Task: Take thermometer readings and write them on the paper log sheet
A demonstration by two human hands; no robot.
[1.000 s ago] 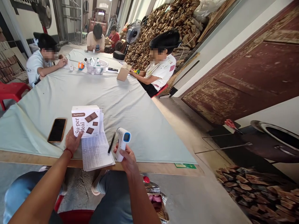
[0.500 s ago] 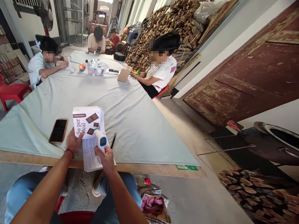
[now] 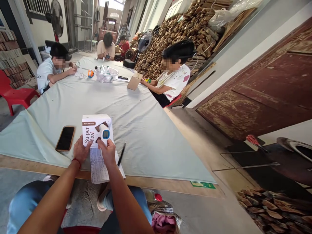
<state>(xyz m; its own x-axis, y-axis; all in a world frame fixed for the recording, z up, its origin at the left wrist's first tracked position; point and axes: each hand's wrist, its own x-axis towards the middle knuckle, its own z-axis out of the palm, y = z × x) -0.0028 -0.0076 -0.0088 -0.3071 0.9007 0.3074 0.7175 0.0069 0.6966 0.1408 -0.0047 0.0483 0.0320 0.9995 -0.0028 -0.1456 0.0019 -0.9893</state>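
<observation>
A woodpile [image 3: 170, 45] rises along one side of a long room, and a pale cloth [image 3: 97, 97] covers most of the worktop [image 3: 175, 187]. Left to right near the person come a phone [image 3: 65, 138], a white box [image 3: 94, 128], papers [image 3: 98, 167] overhanging the near edge, a thermometer [image 3: 104, 133] in front of the box's right side, and a pen [image 3: 122, 154] beside the papers (perhaps touching them; hard to tell). If the hold on the box slackens, it could tip or slide, as loose papers would give poor footing; a knock from the thermometer could do the same, and a nudge at the overhanging papers might drag them off. The left hand [image 3: 81, 149] grasps the box at its lower left, thumb on the printed face. The right hand [image 3: 108, 152] is closed around the thermometer's handle, its screen facing the person.
</observation>
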